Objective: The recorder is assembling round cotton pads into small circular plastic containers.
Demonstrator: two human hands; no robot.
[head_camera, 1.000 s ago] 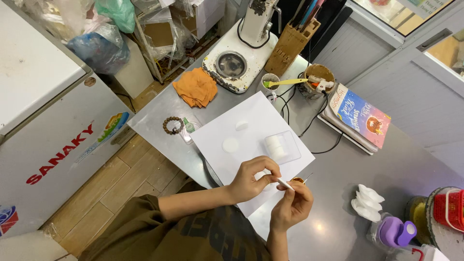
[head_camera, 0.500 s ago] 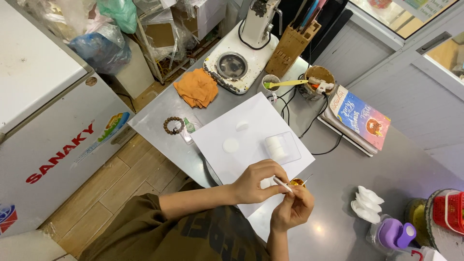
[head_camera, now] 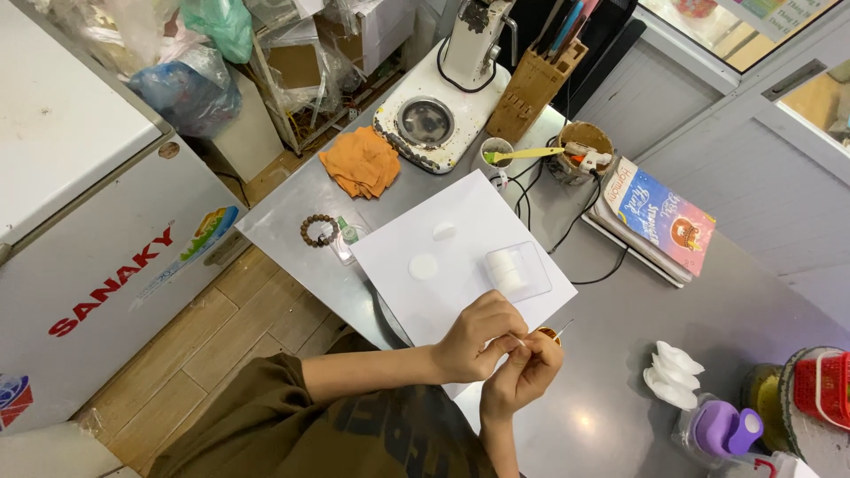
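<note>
Low in the middle of the head view, the left hand (head_camera: 478,341) and the right hand (head_camera: 524,376) are pressed close together. Both are closed with pinched fingers on a thin white stick (head_camera: 542,338), maybe a cotton swab, that pokes up and to the right between them. A small orange thing (head_camera: 550,334) peeks out just behind the fingers; I cannot tell what it is.

Under the hands lies a big white sheet of paper (head_camera: 460,257) on the grey metal table (head_camera: 620,301). On the paper sit a round white pad (head_camera: 423,265), a smaller white bit (head_camera: 444,230) and a clear tray of white pads (head_camera: 516,270). Left of the paper lies a brown bead bracelet (head_camera: 318,230). An orange cloth (head_camera: 361,162) is higher up, and a colourful book (head_camera: 662,217) is at the right.

That stick is very thin, so it could bend, snap or slip out if the fingers squeeze too hard or twist it.

Its lower end is hidden inside the fingers. At the right edge a purple bottle top (head_camera: 719,427) and a red basket (head_camera: 828,389) are cut off.
</note>
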